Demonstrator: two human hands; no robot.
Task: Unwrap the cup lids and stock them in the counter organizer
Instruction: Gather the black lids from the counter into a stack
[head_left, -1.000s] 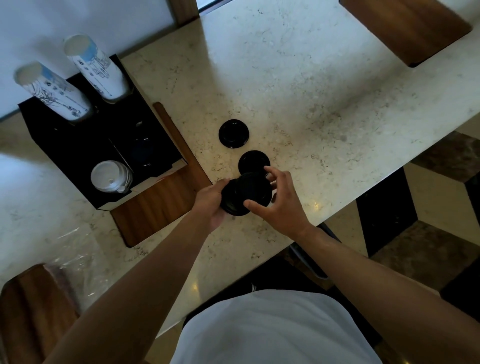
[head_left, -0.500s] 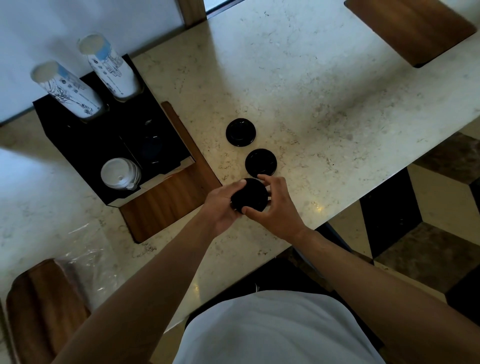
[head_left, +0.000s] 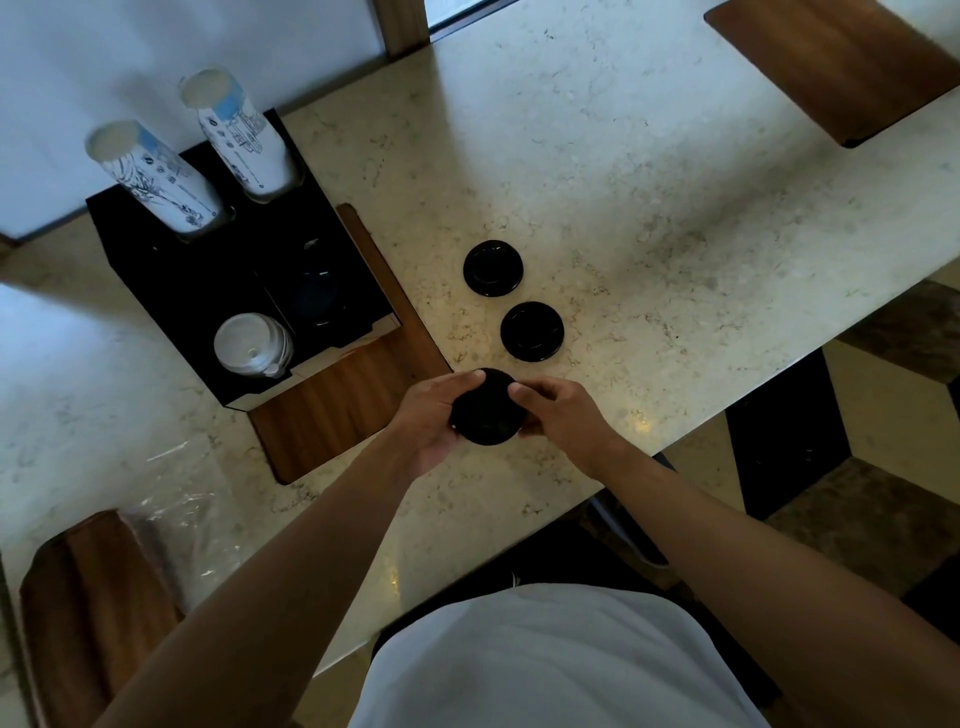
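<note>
A stack of black cup lids (head_left: 487, 410) is held just above the marble counter (head_left: 623, 171) near its front edge. My left hand (head_left: 431, 421) grips its left side and my right hand (head_left: 563, 415) grips its right side, thumb on the rim. Two single black lids lie flat beyond it, one closer (head_left: 532, 331) and one farther (head_left: 493, 268). The black counter organizer (head_left: 176, 291) stands to the left; its front-right slot holds dark lids (head_left: 317, 299), its front-left slot white lids (head_left: 252, 343).
Two sleeves of paper cups (head_left: 156, 179) (head_left: 241, 135) stand in the organizer's back slots. Crumpled clear plastic wrap (head_left: 182, 499) lies at the lower left. Wooden inlays sit under the organizer (head_left: 337, 410), at the top right (head_left: 841, 67) and lower left (head_left: 93, 613).
Both hands have drawn the lid stack a little closer to the counter's front edge and closed in around it. The two loose lids stay where they were.
</note>
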